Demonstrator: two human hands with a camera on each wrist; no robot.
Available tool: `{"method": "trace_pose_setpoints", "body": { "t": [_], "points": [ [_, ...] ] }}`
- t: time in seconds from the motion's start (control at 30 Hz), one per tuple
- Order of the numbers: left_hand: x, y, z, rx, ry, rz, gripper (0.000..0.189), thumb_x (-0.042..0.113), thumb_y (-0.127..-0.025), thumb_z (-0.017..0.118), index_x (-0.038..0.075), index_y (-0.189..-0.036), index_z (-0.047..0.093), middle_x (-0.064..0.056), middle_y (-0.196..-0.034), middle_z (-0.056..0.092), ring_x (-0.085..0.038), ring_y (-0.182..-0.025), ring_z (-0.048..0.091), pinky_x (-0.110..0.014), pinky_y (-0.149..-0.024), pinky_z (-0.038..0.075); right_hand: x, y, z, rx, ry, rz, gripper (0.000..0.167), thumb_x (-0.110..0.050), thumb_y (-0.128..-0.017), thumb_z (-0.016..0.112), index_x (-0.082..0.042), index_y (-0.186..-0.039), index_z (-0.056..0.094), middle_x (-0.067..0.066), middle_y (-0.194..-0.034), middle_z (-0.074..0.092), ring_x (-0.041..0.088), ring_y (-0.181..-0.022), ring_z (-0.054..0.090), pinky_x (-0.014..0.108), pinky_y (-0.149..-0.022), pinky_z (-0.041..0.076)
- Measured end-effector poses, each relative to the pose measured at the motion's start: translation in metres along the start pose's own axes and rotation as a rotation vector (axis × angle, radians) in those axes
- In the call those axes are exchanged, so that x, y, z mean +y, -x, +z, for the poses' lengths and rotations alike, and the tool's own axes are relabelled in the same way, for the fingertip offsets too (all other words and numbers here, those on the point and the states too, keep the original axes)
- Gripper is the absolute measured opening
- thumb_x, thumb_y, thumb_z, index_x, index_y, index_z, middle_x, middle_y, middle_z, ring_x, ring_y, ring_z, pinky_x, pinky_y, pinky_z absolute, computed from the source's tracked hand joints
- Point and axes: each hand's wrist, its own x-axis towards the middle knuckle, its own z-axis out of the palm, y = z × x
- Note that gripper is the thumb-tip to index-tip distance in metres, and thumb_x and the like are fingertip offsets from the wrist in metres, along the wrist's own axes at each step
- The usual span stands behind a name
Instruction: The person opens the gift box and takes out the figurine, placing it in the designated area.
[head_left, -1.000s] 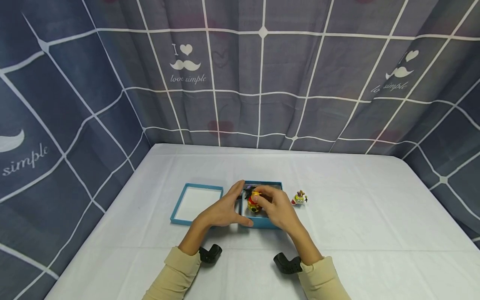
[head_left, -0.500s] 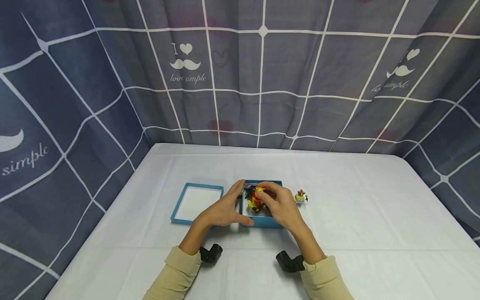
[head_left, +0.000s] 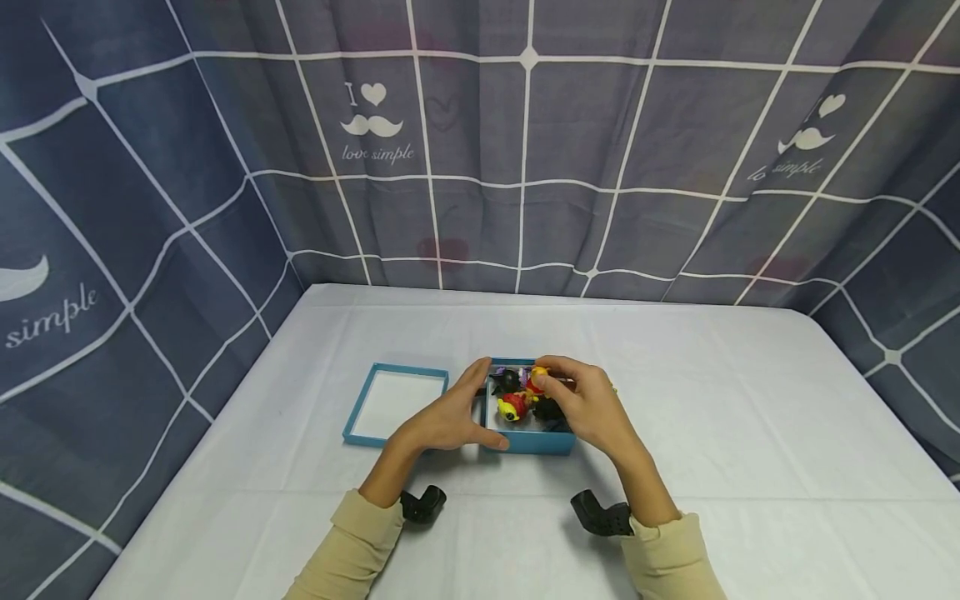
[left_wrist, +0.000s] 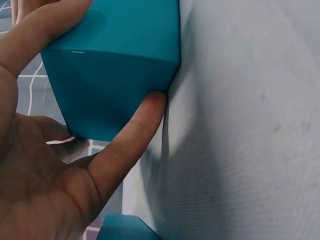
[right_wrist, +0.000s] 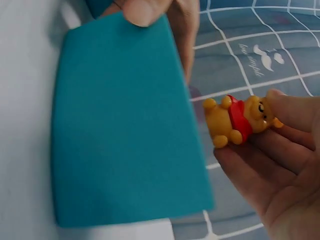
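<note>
Between its fingertips my right hand (head_left: 585, 400) pinches a small Winnie the Pooh figurine (right_wrist: 232, 120), yellow with a red shirt, at the head end. It is over the right part of an open blue box (head_left: 536, 443). My left hand (head_left: 450, 412) grips the box at its left side, thumb on the near wall and fingers reaching toward the far corner. Inside the box lie several figures, among them a red-and-yellow one (head_left: 513, 407) and a black one (head_left: 507, 381). The right hand hides part of the box's contents.
A shallow blue lid (head_left: 408, 370) with a white inside lies left of the box on the white-covered table (head_left: 720, 400). Dark gridded curtains (head_left: 480, 225) surround the table at the back and sides.
My right hand has moved to the right across the box with the figurine, uncovering more figures inside. It now mostly hides the small figure standing right of the box. My left hand stays put.
</note>
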Motion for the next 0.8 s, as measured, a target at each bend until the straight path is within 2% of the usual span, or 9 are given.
{"method": "trace_pose_setpoints", "body": {
  "t": [0.2,0.47,0.63,0.8],
  "points": [
    [-0.001,0.000,0.000,0.004,-0.001,-0.002,0.123,0.035,-0.073,0.088,0.005,-0.159,0.004,-0.015,-0.164,0.000,-0.028,-0.149,0.004,-0.054,-0.115,0.017,-0.001,0.003,-0.017,0.000,0.042,0.017,0.027,-0.013,-0.098,0.063,0.002,-0.120,0.067,0.011,-0.109,0.070,0.026,-0.096,0.068,0.045,-0.083,0.055],
    [-0.001,-0.001,0.000,0.001,-0.009,0.007,0.124,0.035,-0.073,0.088,0.005,-0.158,0.003,-0.014,-0.164,0.000,-0.027,-0.149,0.003,-0.053,-0.116,0.017,0.001,0.007,-0.039,-0.016,0.042,0.071,0.025,-0.013,-0.097,0.064,0.002,-0.117,0.068,0.011,-0.097,0.071,0.028,-0.080,0.068,0.037,-0.063,0.056],
    [-0.002,0.000,0.000,0.002,-0.010,0.007,0.124,0.035,-0.073,0.088,0.007,-0.159,0.003,-0.014,-0.164,0.000,-0.027,-0.149,0.003,-0.053,-0.116,0.017,0.005,0.010,-0.051,-0.015,0.090,0.090,0.025,-0.015,-0.098,0.064,0.001,-0.116,0.068,0.011,-0.101,0.071,0.024,-0.089,0.069,0.042,-0.076,0.056],
    [-0.001,0.001,0.000,0.004,-0.007,0.003,0.124,0.035,-0.073,0.088,0.008,-0.159,0.003,-0.013,-0.164,0.000,-0.026,-0.149,0.004,-0.053,-0.116,0.017,0.009,0.012,-0.063,-0.003,0.126,0.091,0.025,-0.015,-0.098,0.063,0.002,-0.117,0.068,0.011,-0.103,0.071,0.029,-0.101,0.066,0.049,-0.089,0.052]
  ]
}}
